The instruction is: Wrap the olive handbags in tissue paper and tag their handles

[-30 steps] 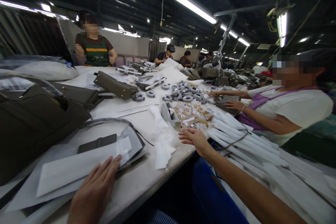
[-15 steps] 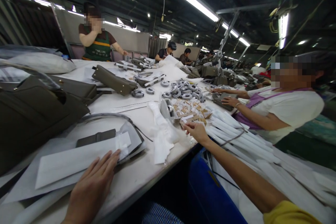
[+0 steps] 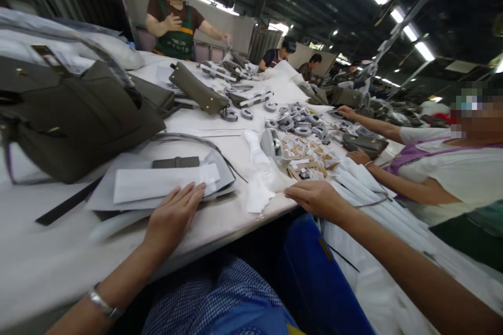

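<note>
Left of centre, the left hand (image 3: 171, 222) lies flat and unclenched on the flat white rectangular wrapping (image 3: 145, 186) – any lift would call for curled fingers – while the right hand (image 3: 320, 200), its grasp impossible to tell, hovers beside crumpled white sheeting (image 3: 257, 170).

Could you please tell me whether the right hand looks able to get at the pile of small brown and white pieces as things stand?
Probably yes: the pile lies close beyond the fingers of the right hand, and nothing is seen standing between them.
</note>
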Demonstrator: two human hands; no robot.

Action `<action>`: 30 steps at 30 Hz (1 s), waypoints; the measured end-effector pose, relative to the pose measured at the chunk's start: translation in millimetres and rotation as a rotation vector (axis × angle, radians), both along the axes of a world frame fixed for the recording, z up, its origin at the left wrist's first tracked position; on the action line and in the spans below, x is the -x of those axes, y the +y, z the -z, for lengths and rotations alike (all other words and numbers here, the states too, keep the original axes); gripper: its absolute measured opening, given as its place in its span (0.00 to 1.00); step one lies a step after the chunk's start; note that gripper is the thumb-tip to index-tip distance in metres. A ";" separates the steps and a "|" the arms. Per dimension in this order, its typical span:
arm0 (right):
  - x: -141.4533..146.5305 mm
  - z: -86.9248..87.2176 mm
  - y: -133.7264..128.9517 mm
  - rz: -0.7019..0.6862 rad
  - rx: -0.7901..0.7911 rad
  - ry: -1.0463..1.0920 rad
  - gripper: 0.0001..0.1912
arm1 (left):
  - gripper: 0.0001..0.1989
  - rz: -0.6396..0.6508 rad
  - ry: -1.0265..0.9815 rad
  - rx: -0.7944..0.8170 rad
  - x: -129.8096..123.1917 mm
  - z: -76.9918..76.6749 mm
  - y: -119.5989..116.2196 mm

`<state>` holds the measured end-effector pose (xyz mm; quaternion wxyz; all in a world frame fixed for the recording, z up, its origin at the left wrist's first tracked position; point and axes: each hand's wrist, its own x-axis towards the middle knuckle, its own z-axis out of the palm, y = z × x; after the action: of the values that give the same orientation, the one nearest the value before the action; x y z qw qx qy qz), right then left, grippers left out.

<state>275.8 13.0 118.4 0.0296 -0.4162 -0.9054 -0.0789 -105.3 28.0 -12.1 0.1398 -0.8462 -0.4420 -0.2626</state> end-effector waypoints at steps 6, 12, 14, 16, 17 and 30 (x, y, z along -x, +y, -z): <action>85.2 -9.6 1.0 -0.441 0.076 -0.111 0.15 | 0.21 -0.010 -0.047 0.056 -2.4 -6.3 -1.8; 149.2 2.5 41.9 -0.565 0.033 -0.191 0.18 | 0.21 0.019 -0.110 0.069 -2.5 -3.4 -0.2; 161.6 6.2 53.8 -0.570 0.034 -0.238 0.17 | 0.22 0.021 -0.131 0.075 -2.7 -3.6 -0.4; 170.9 7.8 62.4 -0.569 0.038 -0.283 0.16 | 0.22 0.020 -0.142 0.076 -3.0 -4.2 -0.8; 174.7 7.8 65.6 -0.568 0.039 -0.303 0.15 | 0.22 0.021 -0.143 0.074 -3.0 -4.6 -1.0; 207.5 9.5 88.7 -0.576 0.048 -0.495 0.12 | 0.16 0.050 -0.174 0.044 -2.8 -6.5 -1.0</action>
<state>68.3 101.7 108.8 -0.1787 -0.1138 -0.9666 -0.1442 -102.5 26.9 -5.5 0.0758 -0.8337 -0.4371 -0.3288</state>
